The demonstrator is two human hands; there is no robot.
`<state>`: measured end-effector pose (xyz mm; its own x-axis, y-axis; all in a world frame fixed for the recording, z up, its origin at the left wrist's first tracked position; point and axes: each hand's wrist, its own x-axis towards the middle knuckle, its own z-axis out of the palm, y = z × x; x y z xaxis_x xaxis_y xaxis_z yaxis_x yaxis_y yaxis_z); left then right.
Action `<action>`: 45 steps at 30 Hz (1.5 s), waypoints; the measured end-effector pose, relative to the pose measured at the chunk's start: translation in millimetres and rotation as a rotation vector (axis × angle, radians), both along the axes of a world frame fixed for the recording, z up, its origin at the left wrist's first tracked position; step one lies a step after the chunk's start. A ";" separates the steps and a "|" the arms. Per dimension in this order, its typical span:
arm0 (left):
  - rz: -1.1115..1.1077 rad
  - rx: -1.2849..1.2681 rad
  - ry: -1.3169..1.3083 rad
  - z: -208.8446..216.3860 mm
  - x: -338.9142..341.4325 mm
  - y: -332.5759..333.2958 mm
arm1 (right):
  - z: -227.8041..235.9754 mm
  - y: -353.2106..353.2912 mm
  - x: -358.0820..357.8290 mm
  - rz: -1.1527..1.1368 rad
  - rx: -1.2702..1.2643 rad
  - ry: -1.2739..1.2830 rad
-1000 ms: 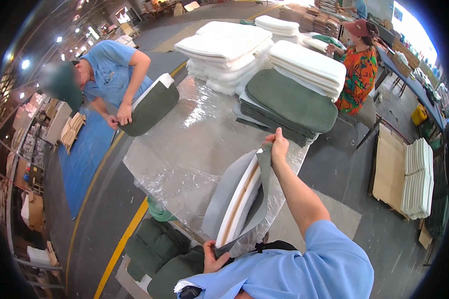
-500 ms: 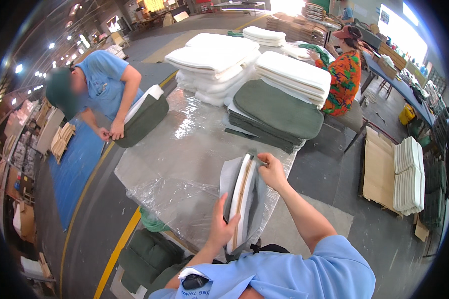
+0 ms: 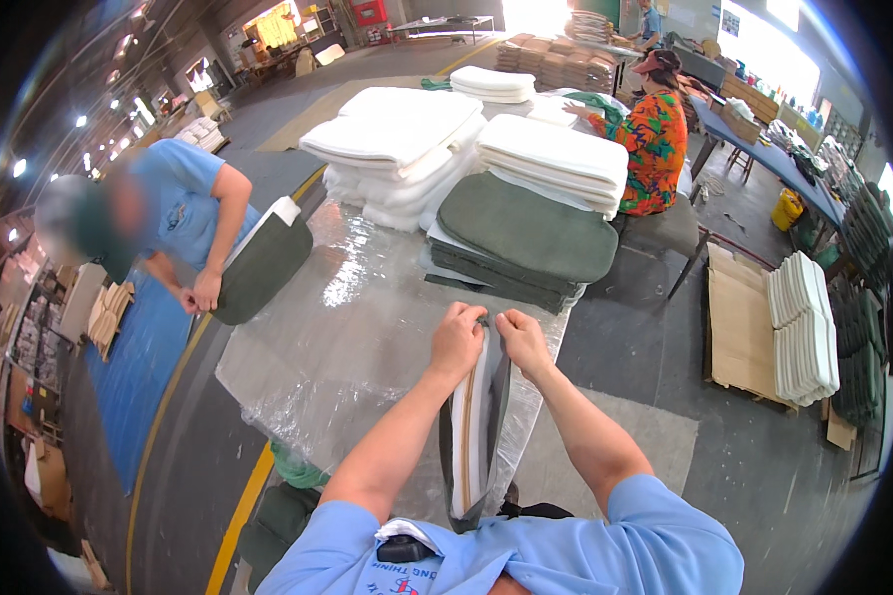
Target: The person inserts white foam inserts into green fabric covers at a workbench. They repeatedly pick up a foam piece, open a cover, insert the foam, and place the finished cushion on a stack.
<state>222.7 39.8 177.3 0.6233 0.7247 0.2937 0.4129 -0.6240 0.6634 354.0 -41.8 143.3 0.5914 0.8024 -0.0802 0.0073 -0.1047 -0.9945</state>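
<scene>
A green-grey fabric cover [image 3: 502,392] stands on edge at the near side of the table, its long opening facing up. Inside it is a white cushion pad [image 3: 481,436] with a narrow tan strip along its length. At the far end of the opening, my left hand [image 3: 456,340] pinches the cover's left edge, fingers closed. Just beside it, my right hand [image 3: 523,340] grips the other edge of the same end, also closed. Only a small gap parts the two hands. The fingertips partly hide the fabric between them.
Plastic film wraps the table [image 3: 308,337]. Beyond my hands lie stacked dark green covers [image 3: 526,228], white pads [image 3: 556,164] and a taller white pile [image 3: 397,129]. A co-worker [image 3: 184,213] at left handles a green-covered cushion [image 3: 263,263]; another person [image 3: 655,139] sits at far right.
My left hand has left the pad's near left side and moved forward to the cover's far end, beside my right hand. The right hand still grips there. The head view has shifted slightly.
</scene>
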 end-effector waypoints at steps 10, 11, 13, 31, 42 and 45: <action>0.014 -0.085 -0.253 -30.6 9.9 16.4 | 14.6 -1.2 -5.0 0.167 -0.146 -0.455; 0.024 -0.108 -0.295 -34.5 8.7 15.4 | 15.3 -1.2 -11.5 0.173 -0.129 -0.486; 0.045 -0.177 -0.355 -40.2 4.5 13.4 | 24.0 -5.3 -19.0 0.242 -0.142 -0.498; 0.046 -0.294 -0.436 -38.4 -3.8 -1.5 | 8.3 24.5 37.3 0.169 -0.048 0.033; 0.459 -0.590 0.161 -116.8 -201.1 -100.2 | -47.1 -0.8 59.9 -0.069 -0.357 0.537; 0.651 -0.765 0.167 -114.0 -251.6 -160.0 | -65.8 -20.6 54.5 -0.008 -0.456 0.560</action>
